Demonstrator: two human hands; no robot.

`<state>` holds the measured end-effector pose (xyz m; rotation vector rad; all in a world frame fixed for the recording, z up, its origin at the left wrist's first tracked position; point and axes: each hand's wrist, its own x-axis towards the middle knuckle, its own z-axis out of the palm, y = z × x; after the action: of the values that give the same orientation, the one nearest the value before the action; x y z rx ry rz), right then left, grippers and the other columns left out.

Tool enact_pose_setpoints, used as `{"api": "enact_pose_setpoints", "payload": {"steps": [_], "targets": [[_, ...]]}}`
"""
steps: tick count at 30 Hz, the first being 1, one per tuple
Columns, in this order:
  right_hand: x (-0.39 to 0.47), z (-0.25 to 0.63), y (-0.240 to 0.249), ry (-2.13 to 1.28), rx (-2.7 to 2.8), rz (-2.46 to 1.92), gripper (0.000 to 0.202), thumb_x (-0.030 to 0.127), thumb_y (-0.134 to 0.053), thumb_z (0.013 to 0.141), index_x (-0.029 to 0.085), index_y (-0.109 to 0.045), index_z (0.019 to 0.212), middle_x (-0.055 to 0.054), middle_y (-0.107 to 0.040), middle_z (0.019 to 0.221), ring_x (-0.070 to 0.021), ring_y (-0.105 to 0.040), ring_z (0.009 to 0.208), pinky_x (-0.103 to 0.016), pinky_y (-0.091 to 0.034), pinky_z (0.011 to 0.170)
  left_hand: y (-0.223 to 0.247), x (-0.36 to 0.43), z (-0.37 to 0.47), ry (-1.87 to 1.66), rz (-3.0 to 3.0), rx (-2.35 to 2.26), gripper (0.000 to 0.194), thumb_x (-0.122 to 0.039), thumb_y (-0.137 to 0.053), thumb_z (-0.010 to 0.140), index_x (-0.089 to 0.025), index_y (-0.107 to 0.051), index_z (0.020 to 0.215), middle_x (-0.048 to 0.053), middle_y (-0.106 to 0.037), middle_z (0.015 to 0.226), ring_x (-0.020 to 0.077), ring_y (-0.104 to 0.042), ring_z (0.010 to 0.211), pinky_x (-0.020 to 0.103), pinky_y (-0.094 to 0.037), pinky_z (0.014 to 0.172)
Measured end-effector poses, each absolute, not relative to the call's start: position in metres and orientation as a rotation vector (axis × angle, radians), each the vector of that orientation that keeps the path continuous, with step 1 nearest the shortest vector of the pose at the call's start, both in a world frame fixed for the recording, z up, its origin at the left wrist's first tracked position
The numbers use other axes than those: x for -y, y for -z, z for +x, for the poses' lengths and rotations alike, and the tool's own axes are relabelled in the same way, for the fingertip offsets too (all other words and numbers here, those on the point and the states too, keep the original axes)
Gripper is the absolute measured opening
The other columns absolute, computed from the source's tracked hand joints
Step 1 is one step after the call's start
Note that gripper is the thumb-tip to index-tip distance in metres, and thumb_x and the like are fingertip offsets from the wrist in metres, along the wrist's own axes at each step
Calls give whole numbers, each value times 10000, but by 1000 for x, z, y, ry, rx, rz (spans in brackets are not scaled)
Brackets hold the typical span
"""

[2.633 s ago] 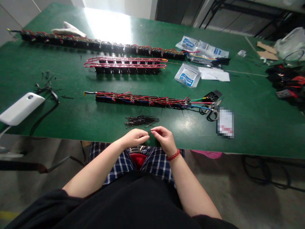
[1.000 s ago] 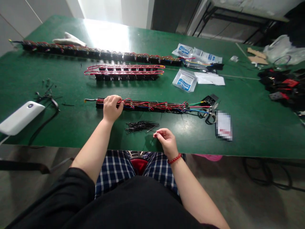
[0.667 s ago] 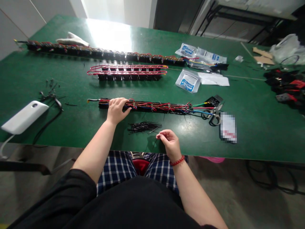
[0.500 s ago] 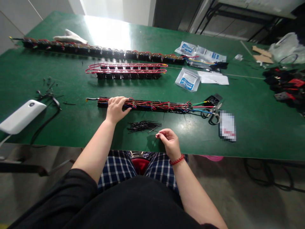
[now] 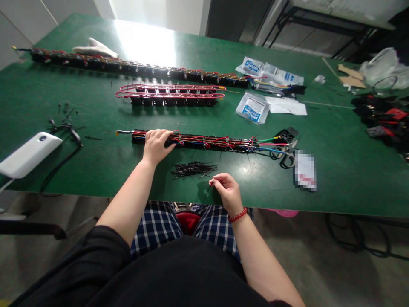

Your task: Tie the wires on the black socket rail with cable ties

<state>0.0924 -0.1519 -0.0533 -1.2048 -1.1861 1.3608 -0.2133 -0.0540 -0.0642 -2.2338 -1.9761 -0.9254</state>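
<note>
A long black bar with red, yellow and blue wires along its top (image 5: 204, 141) lies across the table in front of me. My left hand (image 5: 156, 146) is laid over its left part, fingers closed over the far edge and thumb on the near side. Just in front of the bar is a loose pile of thin black cable ties (image 5: 193, 169). Beside the pile's right end, my right hand (image 5: 227, 189) pinches one thin black cable tie (image 5: 208, 190) between thumb and fingertips, its tail pointing down.
Farther back lie a shorter bar with red wire loops (image 5: 175, 94) and a longer wired bar (image 5: 128, 68). Scissors (image 5: 287, 160) sit by the right-hand wire ends. A white device (image 5: 30, 154) is at left, plastic packets (image 5: 252, 107) at right. The table's near edge runs below my hands.
Both hands keep their places and grips. Only the camera view has shifted very slightly.
</note>
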Motion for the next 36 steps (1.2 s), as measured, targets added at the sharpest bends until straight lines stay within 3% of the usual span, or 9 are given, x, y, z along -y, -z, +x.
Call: {"api": "enact_pose_setpoints", "payload": {"steps": [36], "targets": [[152,93,55,-1387,1173,-1166,185,389,-766,813,238,-684,881,-2,-726,797,-149,-696,768,-308,-575,780,67,53,-215,917,-2214,1973,391,-441,-666,872,-281,-636,1227,66,-674,1233,298,-561,1204,463,-342,1099]]}}
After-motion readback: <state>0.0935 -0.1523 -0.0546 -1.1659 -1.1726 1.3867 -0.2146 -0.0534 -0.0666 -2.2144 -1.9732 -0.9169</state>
